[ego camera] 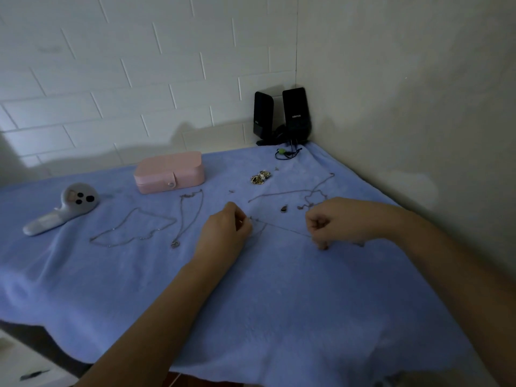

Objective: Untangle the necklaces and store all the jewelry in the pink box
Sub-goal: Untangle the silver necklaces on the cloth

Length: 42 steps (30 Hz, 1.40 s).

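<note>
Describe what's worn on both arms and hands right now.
Both are bare: left hand and right hand ungloved, forearms sleeveless to the frame edge, no watch or bracelet showing. The light is too dim to rule out rings.

Blue-clothed table [279, 303], pink box [169, 172] (closed), necklaces [134, 227], rings [261, 177], speakers [296, 113], grey device [62, 209]

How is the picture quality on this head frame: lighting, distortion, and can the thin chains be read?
Head view: dim, bluish, no glare; soft shadows lie on the tiled wall behind the pink box. Head view: wide-angle distortion bends the tile lines. Head view: the chain between the left hand and right hand is faint, its links unresolved.
</note>
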Motion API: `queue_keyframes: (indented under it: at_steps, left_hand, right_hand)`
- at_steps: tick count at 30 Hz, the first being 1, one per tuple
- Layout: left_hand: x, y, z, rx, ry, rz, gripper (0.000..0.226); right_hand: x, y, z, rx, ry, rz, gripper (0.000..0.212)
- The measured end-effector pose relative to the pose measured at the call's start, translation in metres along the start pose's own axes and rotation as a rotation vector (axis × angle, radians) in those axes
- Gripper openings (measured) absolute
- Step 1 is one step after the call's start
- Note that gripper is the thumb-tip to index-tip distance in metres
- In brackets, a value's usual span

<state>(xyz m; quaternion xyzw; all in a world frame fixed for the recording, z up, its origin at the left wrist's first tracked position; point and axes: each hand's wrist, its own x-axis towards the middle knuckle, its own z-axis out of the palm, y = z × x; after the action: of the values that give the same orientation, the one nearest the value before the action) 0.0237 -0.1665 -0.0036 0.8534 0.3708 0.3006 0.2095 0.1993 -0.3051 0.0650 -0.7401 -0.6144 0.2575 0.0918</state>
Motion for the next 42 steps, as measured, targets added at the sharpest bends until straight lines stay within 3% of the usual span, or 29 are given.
queue_keyframes:
  at_steps: [3,6,11,15,20,24,30,36,38,42]
  left_hand:
    - [-0.001,-0.001,0.000,-0.100,0.002,-0.020,0.007]
    - [-0.001,-0.002,-0.001,-0.134,-0.014,-0.018,0.007]
    - [0.000,-0.004,-0.001,-0.189,0.005,-0.028,0.009]
    - [0.003,-0.006,-0.004,-0.322,-0.004,-0.132,0.014]
    - [0.007,-0.008,-0.012,-0.743,-0.085,-0.377,0.016]
    - [0.013,-0.009,-0.019,-0.938,-0.151,-0.511,0.017]
    - [0.016,-0.012,-0.022,-1.107,-0.186,-0.564,0.019]
    - [0.019,-0.011,-0.022,-1.359,-0.146,-0.662,0.017]
    - [0.018,-0.009,-0.021,-1.309,-0.097,-0.675,0.015]
    - [0.011,-0.010,-0.014,-0.751,0.014,-0.513,0.017]
  right_hand:
    - [0.006,0.001,0.000,-0.124,0.004,0.069,0.016]
    - [0.018,0.003,0.002,-0.218,0.005,0.121,0.007]
    - [0.053,-0.021,0.013,0.055,0.294,-0.076,0.009]
    - [0.079,-0.036,0.028,0.099,0.232,-0.108,0.018]
    - [0.092,-0.033,0.032,0.196,0.265,-0.170,0.008]
    - [0.091,-0.023,0.030,0.475,0.258,-0.187,0.010]
    - [0.085,-0.021,0.023,0.949,0.146,-0.239,0.020]
    - [0.080,-0.021,0.019,0.898,0.029,-0.309,0.024]
    - [0.079,-0.020,0.019,0.927,-0.017,-0.327,0.025]
    - [0.085,-0.018,0.019,1.055,0.033,-0.271,0.023]
